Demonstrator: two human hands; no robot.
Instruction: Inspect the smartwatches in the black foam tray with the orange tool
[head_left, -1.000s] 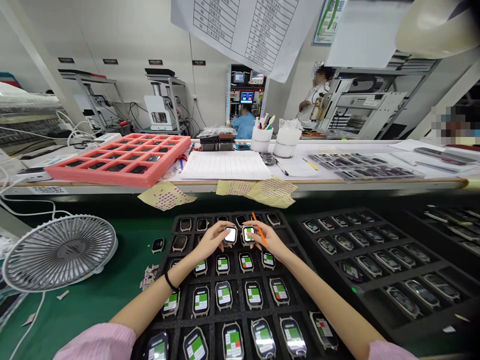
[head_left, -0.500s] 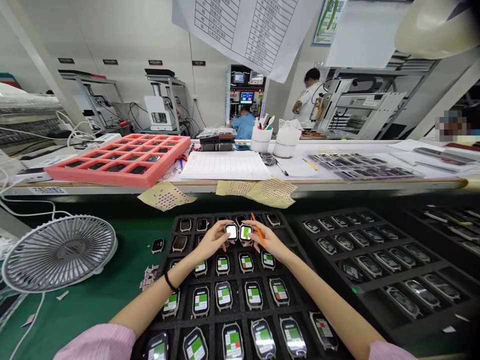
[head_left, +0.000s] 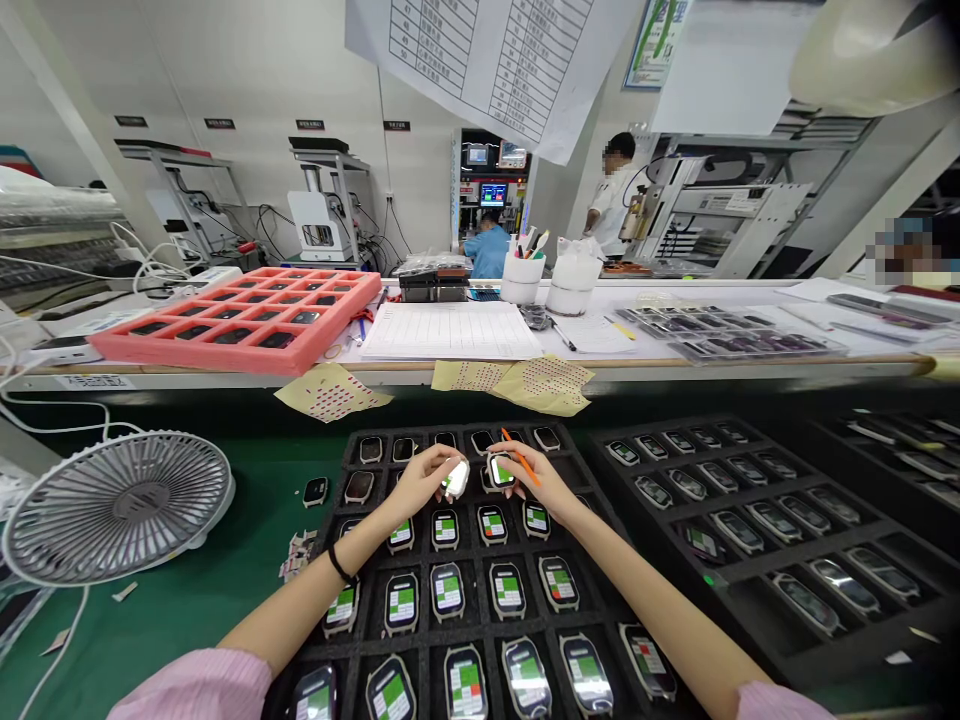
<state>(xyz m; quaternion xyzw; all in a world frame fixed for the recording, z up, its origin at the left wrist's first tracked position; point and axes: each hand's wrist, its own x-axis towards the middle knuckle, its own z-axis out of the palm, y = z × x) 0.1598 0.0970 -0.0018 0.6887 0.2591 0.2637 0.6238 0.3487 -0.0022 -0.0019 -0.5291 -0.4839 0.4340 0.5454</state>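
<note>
My left hand [head_left: 420, 482] is closed on a smartwatch case [head_left: 455, 479] whose screen glows white; the watch is tilted. In my right hand [head_left: 547, 484] is a second smartwatch case [head_left: 501, 470] with a green and white screen. An orange stick, perhaps a pen [head_left: 522, 458], lies across that hand's fingers. Both hands hover over a black foam tray [head_left: 469, 543] with several strapless watches in its compartments. Many of the nearer watches, such as one lit watch [head_left: 508, 590], show green and white blocks, some with red.
Left of the tray are a grey fan [head_left: 124, 505] and a loose watch [head_left: 316, 491] on the green mat [head_left: 259, 500]. More black trays [head_left: 720, 560] lie to the right. Behind, a shelf holds a pink foam tray [head_left: 300, 350], paper sheets [head_left: 454, 330] and a pen cup [head_left: 522, 278].
The watch in my left hand has tilted and dropped slightly. My right hand has shifted a little to the right with its watch, so the two watches are farther apart.
</note>
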